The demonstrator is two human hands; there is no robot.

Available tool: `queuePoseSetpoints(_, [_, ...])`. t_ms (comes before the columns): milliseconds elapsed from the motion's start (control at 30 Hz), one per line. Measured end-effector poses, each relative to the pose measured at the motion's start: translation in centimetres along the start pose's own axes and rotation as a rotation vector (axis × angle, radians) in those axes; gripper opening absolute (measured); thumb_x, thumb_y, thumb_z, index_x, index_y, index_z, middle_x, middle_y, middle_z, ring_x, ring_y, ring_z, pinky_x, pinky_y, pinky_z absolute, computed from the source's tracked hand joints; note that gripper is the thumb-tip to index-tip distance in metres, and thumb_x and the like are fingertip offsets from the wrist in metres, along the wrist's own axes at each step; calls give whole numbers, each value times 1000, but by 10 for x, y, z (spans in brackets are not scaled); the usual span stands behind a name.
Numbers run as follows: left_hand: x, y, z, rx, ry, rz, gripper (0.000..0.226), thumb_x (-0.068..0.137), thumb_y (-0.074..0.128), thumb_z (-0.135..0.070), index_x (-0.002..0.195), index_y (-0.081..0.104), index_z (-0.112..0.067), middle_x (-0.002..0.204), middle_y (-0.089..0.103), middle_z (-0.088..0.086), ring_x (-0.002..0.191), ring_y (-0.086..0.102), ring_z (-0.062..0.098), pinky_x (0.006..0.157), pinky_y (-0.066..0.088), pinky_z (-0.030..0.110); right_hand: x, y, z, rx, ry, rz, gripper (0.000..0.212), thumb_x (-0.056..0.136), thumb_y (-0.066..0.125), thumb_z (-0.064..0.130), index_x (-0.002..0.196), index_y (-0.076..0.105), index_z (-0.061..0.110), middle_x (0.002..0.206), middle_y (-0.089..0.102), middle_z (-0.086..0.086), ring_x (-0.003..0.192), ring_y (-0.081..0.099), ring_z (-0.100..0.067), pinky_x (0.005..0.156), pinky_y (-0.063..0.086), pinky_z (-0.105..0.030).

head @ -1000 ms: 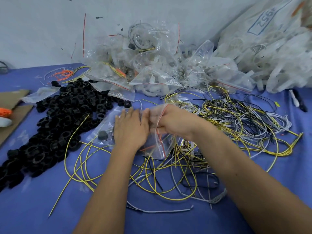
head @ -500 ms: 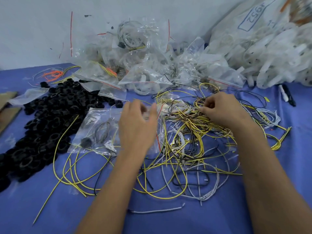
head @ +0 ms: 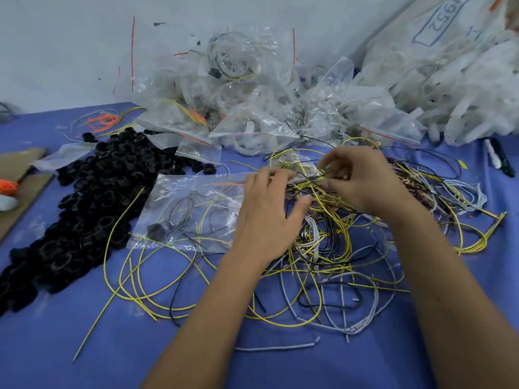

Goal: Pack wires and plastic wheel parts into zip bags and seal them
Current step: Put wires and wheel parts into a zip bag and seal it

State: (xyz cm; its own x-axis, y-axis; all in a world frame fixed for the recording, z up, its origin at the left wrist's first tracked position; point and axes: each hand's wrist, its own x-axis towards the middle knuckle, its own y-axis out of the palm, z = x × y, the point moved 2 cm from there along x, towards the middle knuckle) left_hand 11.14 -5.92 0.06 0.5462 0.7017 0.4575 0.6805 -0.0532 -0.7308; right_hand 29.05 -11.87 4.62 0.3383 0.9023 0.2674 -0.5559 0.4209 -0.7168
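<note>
A clear zip bag [head: 193,211] lies flat on the blue table with a few wires and one black wheel part inside. To its right spreads a tangle of yellow, black and white wires [head: 331,256]. My left hand [head: 266,217] rests at the bag's right edge, its fingers reaching onto the tangle with the thumb spread apart. Just beyond it, my right hand [head: 365,181] pinches thin wire strands at the top of the tangle. A heap of black plastic wheel parts [head: 90,203] lies left of the bag.
Filled clear zip bags [head: 247,113] are heaped against the back wall. White plastic parts in large bags [head: 455,88] pile up at the back right. Cardboard [head: 19,175] lies at the left edge, orange wires [head: 101,120] at the back left, and a marker pen [head: 502,161] at the far right.
My left hand has let go of the bag, which now lies flat, and moved right onto the wires. My right hand has left the bag and picks at strands in the tangle.
</note>
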Motion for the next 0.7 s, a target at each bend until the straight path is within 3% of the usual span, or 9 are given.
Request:
queuePoseSetpoints(100, [-1, 3, 4, 22, 14, 68, 52, 92, 68, -42, 136, 54, -19, 133, 52, -1, 124, 42, 22, 104, 37, 34, -3, 5, 5, 131, -44, -34, 26, 79, 82, 0, 100, 71, 12, 85, 68, -7, 74, 67, -17, 78, 59, -36])
queuePoseSetpoints(300, [-1, 6, 9, 59, -18, 61, 57, 89, 72, -38, 138, 51, -17, 135, 51, 1, 124, 41, 23, 102, 32, 29, -2, 1, -4, -1, 21, 22, 19, 80, 84, 10, 95, 72, 12, 83, 72, -3, 80, 71, -22, 83, 58, -40])
queuePoseSetpoints(400, [0, 5, 6, 45, 74, 88, 63, 89, 71, -28, 146, 47, -16, 147, 47, 0, 134, 36, 22, 113, 27, 28, -2, -1, -10, -32, 36, 27, 18, 79, 85, 10, 93, 75, 14, 80, 73, -1, 78, 70, -15, 75, 55, -22])
queuePoseSetpoints(500, [-1, 8, 3, 33, 162, 170, 62, 94, 64, -20, 152, 43, -13, 152, 47, 2, 142, 34, 22, 122, 24, 34, 1, -4, -11, -26, -12, -148, 17, 82, 80, 5, 97, 77, 13, 81, 71, 1, 71, 64, -8, 67, 42, -6])
queuePoseSetpoints(567, [-2, 9, 4, 21, 131, 189, 57, 96, 62, -20, 149, 45, -11, 147, 52, 4, 139, 38, 23, 119, 28, 36, 1, -8, -11, -66, -52, -270, 16, 88, 73, 6, 102, 76, 12, 87, 71, -3, 76, 63, -15, 73, 47, -15])
queuePoseSetpoints(633, [-2, 10, 6, 18, 112, 190, 49, 96, 62, -21, 143, 52, -10, 141, 56, 5, 135, 41, 24, 116, 30, 34, 2, -11, -14, -114, -67, -391, 19, 92, 66, 5, 109, 76, 8, 100, 71, -11, 89, 66, -26, 85, 52, -34])
queuePoseSetpoints(700, [-2, 10, 7, 26, 127, 190, 41, 95, 62, -21, 135, 60, -9, 139, 58, 5, 133, 43, 23, 115, 30, 32, 2, -16, -18, -126, -37, -527, 22, 95, 63, 8, 113, 75, 6, 105, 70, -16, 95, 65, -31, 88, 51, -38])
